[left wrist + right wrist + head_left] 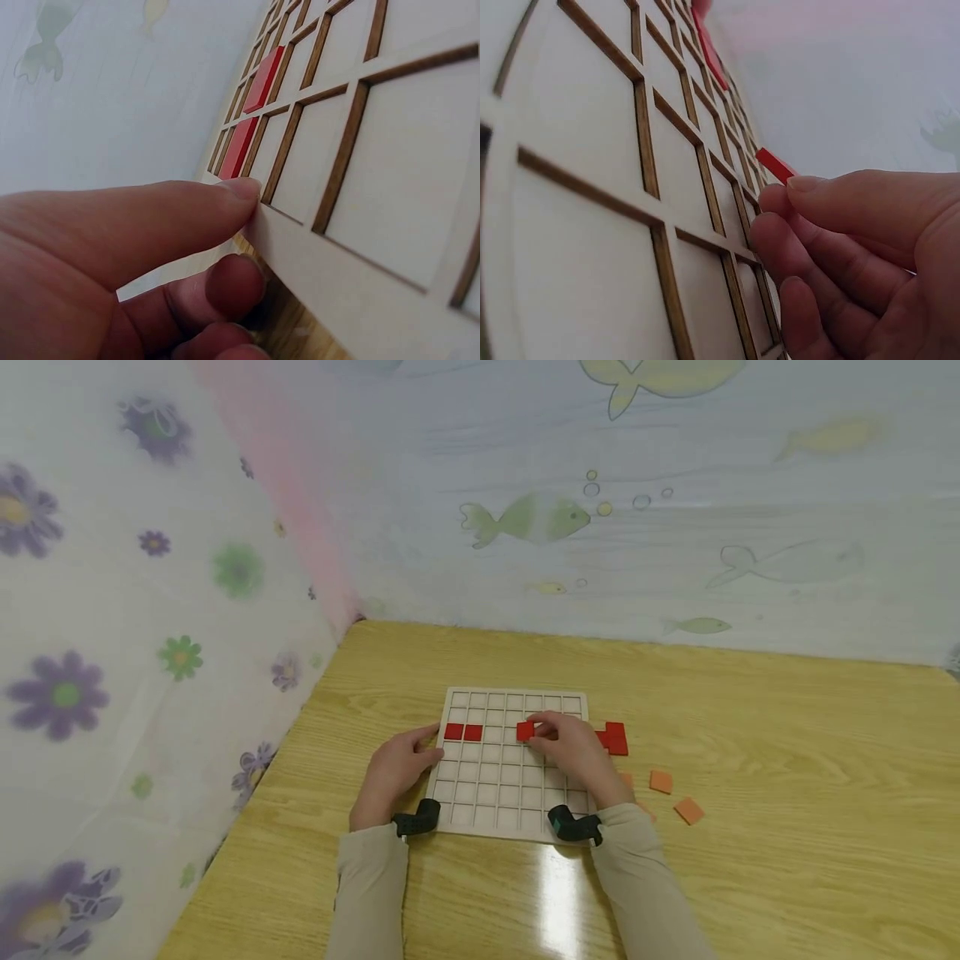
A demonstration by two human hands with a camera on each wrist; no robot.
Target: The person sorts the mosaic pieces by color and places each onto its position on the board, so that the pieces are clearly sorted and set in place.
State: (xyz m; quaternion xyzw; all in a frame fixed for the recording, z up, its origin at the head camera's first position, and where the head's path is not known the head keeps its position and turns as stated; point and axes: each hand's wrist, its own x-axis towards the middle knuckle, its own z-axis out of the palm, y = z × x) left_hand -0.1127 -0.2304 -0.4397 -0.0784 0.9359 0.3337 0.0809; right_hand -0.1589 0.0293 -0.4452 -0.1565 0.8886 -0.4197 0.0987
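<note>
A pale wooden grid board (467, 817) lies flat on the table, two red square tiles (463, 732) side by side in its cells near the left edge. My left hand (393, 772) holds the board's left edge, the thumb (217, 210) on the rim and the other fingers curled beside it. Above the board, my right hand (573, 747) pinches another red square tile (524, 732) between thumb and fingertips. That held tile (775, 165) is tilted in the right wrist view. The right hand and forearm hide part of the board's right side.
Several red tiles (617, 739) lie together just right of the board. Orange square tiles (661, 782) are scattered nearer on the wood-grain table (787, 793), some partly behind the right arm. Walls with painted fish and flowers border the table's back and left.
</note>
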